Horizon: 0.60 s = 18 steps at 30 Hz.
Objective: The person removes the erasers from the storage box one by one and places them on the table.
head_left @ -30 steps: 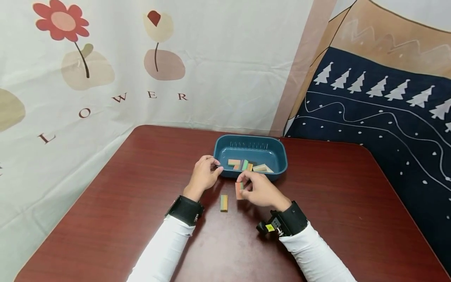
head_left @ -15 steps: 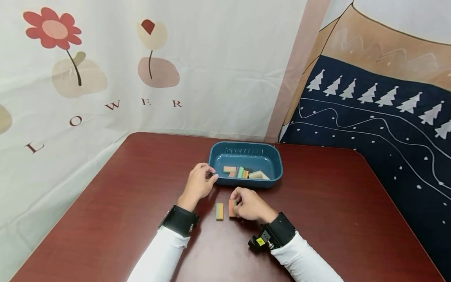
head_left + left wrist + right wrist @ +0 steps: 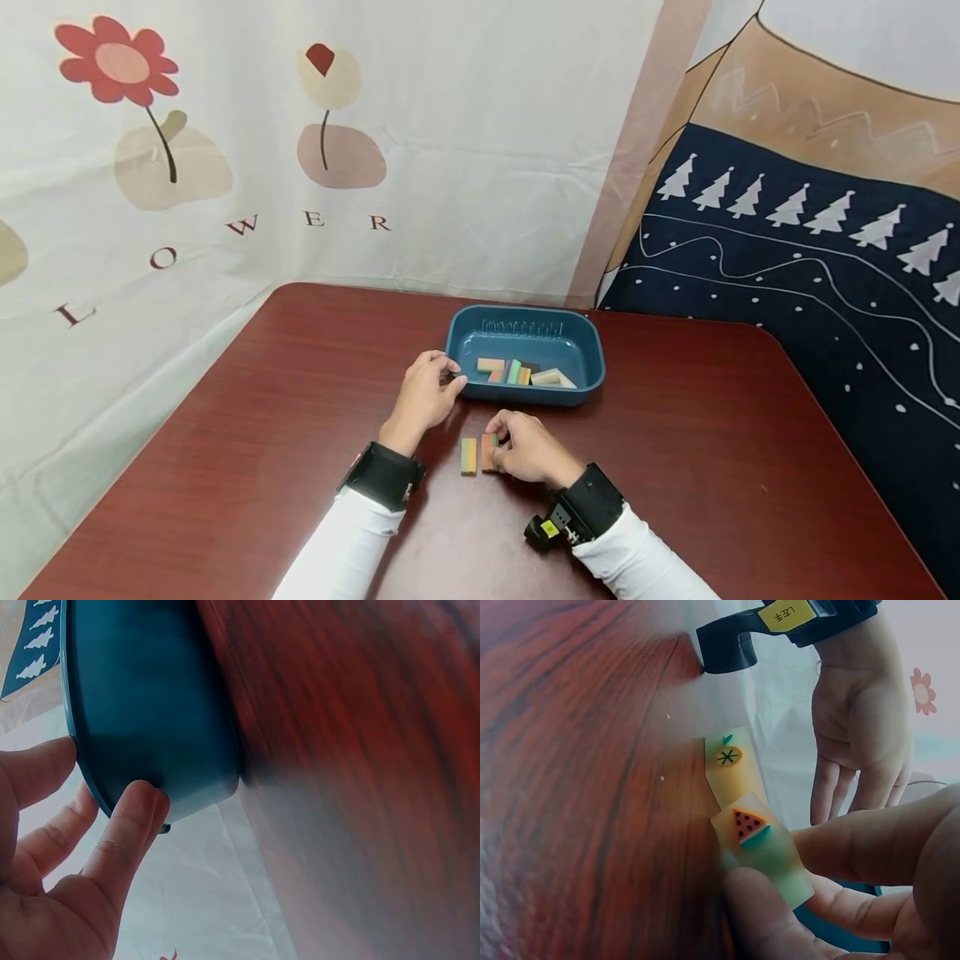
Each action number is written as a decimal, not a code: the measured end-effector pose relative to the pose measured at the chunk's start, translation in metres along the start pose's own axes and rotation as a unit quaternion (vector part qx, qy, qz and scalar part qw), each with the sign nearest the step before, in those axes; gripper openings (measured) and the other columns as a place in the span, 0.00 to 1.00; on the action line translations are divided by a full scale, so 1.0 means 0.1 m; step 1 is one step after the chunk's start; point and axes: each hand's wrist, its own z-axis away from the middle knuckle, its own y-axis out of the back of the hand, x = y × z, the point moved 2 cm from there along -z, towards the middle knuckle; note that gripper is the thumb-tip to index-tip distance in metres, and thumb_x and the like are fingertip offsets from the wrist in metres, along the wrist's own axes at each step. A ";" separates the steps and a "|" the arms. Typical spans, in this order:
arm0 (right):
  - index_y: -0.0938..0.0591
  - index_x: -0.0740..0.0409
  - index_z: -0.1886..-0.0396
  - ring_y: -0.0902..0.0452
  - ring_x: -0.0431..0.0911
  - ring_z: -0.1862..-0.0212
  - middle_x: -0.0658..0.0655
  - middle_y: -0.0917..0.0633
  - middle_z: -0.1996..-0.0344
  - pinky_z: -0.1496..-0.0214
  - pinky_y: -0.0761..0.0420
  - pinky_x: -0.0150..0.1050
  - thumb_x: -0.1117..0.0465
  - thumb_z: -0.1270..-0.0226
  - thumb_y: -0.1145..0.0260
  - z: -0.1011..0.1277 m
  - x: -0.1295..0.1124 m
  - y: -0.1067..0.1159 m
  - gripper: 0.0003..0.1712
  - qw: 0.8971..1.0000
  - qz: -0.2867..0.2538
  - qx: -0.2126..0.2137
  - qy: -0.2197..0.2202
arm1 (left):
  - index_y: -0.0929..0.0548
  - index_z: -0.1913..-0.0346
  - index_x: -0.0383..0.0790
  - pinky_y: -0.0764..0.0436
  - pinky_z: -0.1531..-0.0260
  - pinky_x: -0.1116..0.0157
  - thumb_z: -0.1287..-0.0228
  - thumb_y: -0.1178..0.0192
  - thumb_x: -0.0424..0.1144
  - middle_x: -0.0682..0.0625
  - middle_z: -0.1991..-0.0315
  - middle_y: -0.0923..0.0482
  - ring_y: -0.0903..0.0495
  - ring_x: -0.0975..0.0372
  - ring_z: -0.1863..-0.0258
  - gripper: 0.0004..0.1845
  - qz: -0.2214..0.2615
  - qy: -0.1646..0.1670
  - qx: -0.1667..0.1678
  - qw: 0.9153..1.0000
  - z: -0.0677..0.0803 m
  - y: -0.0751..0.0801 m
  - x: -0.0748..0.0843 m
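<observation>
right hand pinches a watermelon block on the tabletop, just in front of the blue tray. an orange-fruit block lies right beside it, on the left, nearly touching. left hand grips the tray's front-left rim, fingers curled on it. several more coloured blocks sit loose inside the tray. flower curtain hangs behind the tray.

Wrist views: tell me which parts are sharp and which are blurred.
Left wrist view: the left hand and blue tray wall are fairly sharp, the table smeared. Right wrist view: the watermelon block in the right hand's fingers is sharp, the near table hazy.
</observation>
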 end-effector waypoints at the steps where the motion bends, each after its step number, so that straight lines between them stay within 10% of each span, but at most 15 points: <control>1: 0.21 0.59 0.58 0.29 0.44 0.67 0.52 0.24 0.68 0.65 0.26 0.39 0.70 0.39 0.36 0.00 0.00 0.00 0.09 1.000 0.004 0.002 0.002 | 0.18 0.58 0.38 0.23 0.50 0.56 0.35 0.36 0.40 0.42 0.43 0.28 0.21 0.53 0.53 0.08 -0.001 -0.002 0.003 1.000 0.00 0.00 0.01; 18: 0.20 0.59 0.59 0.28 0.44 0.66 0.52 0.23 0.68 0.63 0.26 0.40 0.68 0.38 0.34 0.00 -0.03 0.01 0.08 0.999 0.032 0.006 -0.009 | 0.18 0.58 0.38 0.23 0.49 0.56 0.35 0.35 0.40 0.42 0.44 0.27 0.21 0.54 0.53 0.09 -0.011 -0.004 0.003 1.000 -0.01 0.00 0.01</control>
